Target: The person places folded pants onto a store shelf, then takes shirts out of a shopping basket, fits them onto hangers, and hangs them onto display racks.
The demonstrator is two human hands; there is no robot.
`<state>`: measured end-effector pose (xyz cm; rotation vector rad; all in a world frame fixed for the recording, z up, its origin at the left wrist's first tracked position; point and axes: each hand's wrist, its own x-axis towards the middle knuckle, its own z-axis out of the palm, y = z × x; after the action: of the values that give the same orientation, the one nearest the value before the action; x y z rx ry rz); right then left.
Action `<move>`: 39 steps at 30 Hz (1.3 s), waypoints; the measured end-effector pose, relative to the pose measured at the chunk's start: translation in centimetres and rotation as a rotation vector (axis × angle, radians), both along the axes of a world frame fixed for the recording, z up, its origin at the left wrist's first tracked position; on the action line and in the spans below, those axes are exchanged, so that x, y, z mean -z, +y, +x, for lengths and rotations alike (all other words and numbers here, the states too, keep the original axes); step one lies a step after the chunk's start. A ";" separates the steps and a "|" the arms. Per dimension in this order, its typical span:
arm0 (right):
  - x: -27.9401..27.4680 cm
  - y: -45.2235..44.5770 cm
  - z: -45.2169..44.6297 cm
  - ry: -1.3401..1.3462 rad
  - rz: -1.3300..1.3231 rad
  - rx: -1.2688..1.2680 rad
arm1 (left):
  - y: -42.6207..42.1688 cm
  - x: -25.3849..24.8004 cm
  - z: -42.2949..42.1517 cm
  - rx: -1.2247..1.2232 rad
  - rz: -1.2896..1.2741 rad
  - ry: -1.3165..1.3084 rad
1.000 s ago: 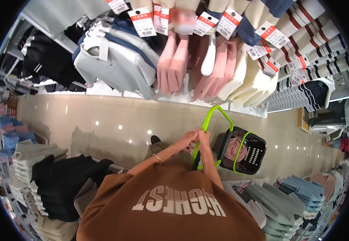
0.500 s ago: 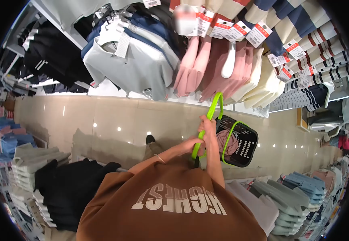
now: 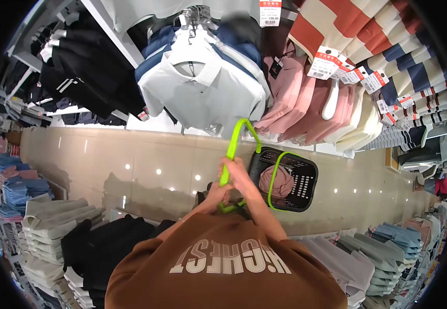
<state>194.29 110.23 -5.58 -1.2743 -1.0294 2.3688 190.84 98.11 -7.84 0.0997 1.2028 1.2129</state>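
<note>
A black shopping basket (image 3: 308,198) is at the right of my hands, just above the tiled floor or on it; I cannot tell which. Its long bright green handle (image 3: 233,144) reaches out to the left. My right hand (image 3: 235,171) is wrapped round the middle of this handle. Lower on the same handle, my left hand (image 3: 217,196) is closed, its fingers partly hidden. A crumpled dusty-pink garment (image 3: 276,183) lies inside the basket. The second green handle (image 3: 271,188) crosses over the basket's opening.
A pale grey polo shirt (image 3: 203,98) hangs ahead, with pink shirts (image 3: 285,98) to its right and black clothes (image 3: 74,72) to its left. Striped shirts with price tags (image 3: 323,63) hang upper right. Folded stacks (image 3: 48,226) and a black garment (image 3: 105,247) lie near my left side.
The handle, my hands and the basket have shifted left in view. The hanging polo shirts have moved right and look nearer. Both hands keep their hold.
</note>
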 end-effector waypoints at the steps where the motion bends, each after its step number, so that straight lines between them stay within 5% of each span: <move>1: -0.8 -0.4 -0.8 0.010 -0.028 -0.047 | -0.3 -0.7 -0.7 -0.021 0.003 0.040; 11: -4.1 0.7 1.7 0.032 0.085 -0.205 | -0.1 -1.7 1.0 0.054 0.164 0.336; 28: 5.0 0.4 10.8 -0.219 0.367 -0.172 | 2.4 2.6 5.0 0.617 0.133 0.431; 37: 5.9 1.9 12.7 -0.349 0.290 -0.304 | 3.3 6.0 6.4 0.621 0.199 0.277; 39: 9.3 2.6 14.1 -0.456 0.519 -0.327 | 4.4 5.9 7.4 0.625 0.166 0.320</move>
<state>208.37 112.84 -14.89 -1.5445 -1.9633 1.8278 198.23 102.47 -13.75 0.7615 1.2125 0.7518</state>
